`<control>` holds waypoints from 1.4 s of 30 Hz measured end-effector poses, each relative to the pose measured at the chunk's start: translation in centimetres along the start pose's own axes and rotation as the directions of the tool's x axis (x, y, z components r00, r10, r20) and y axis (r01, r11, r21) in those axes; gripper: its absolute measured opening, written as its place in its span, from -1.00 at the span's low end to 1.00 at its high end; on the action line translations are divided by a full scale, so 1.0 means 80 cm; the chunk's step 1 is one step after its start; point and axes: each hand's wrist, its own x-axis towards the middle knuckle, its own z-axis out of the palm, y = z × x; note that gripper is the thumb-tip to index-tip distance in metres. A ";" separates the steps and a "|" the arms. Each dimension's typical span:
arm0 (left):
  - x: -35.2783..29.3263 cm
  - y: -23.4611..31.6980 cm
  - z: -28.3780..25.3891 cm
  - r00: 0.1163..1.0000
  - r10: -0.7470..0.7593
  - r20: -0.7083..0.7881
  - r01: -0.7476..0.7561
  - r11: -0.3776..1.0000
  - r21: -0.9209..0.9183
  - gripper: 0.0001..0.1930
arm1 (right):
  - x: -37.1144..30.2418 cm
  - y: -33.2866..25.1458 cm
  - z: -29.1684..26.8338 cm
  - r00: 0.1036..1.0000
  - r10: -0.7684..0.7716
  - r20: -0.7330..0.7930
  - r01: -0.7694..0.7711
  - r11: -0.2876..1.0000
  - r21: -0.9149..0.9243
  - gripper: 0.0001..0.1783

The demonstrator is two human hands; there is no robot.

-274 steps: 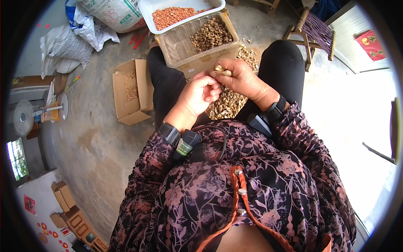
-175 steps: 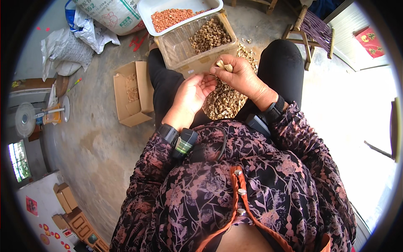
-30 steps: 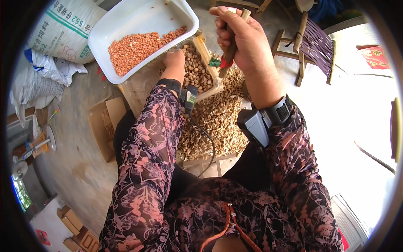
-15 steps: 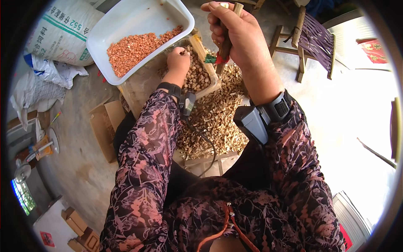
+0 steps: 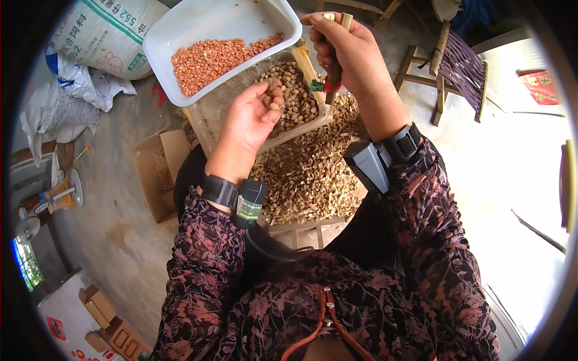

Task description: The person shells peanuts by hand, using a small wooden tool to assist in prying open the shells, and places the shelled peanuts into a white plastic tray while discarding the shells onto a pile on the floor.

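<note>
Peanuts (image 5: 272, 99) in cupped left hand (image 5: 250, 117)

The white tray (image 5: 180, 36) holds reddish-orange shelled peanuts (image 5: 211, 57), while the clear plastic box (image 5: 211, 114) carries tan peanuts in their shells (image 5: 298, 99) above a heap of pale brown husks (image 5: 307, 174). The sleeves (image 5: 198, 259) show a pink floral print on dark cloth, with black wristbands (image 5: 220, 191). The sack (image 5: 102, 30) is white with green stripes, and the cardboard box (image 5: 153, 174) is brown.
</note>
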 end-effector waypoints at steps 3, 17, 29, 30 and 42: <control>-0.006 0.004 0.007 0.998 -0.009 0.066 0.020 0.987 -0.161 -0.78 | -0.003 0.008 0.007 0.999 0.033 -0.011 -0.034 0.998 -0.059 -0.73; -0.028 0.038 0.020 0.960 0.119 0.252 -0.088 0.987 -0.132 -0.80 | -0.012 0.020 0.047 0.964 0.213 0.157 -0.144 0.921 -0.363 -0.73; -0.049 0.041 0.005 0.983 0.122 0.134 -0.124 0.992 0.006 -0.82 | -0.023 0.013 0.071 0.965 0.187 0.185 -0.090 0.895 -0.437 -0.92; -0.049 0.042 0.002 0.985 0.093 0.144 -0.098 0.995 0.025 -0.81 | -0.023 0.012 0.072 0.960 0.213 0.183 -0.128 0.912 -0.391 -0.93; -0.052 0.054 0.001 0.969 0.206 0.138 -0.206 0.978 -0.013 -0.85 | -0.029 0.011 0.067 0.918 0.304 0.256 -0.161 0.873 -0.461 -0.53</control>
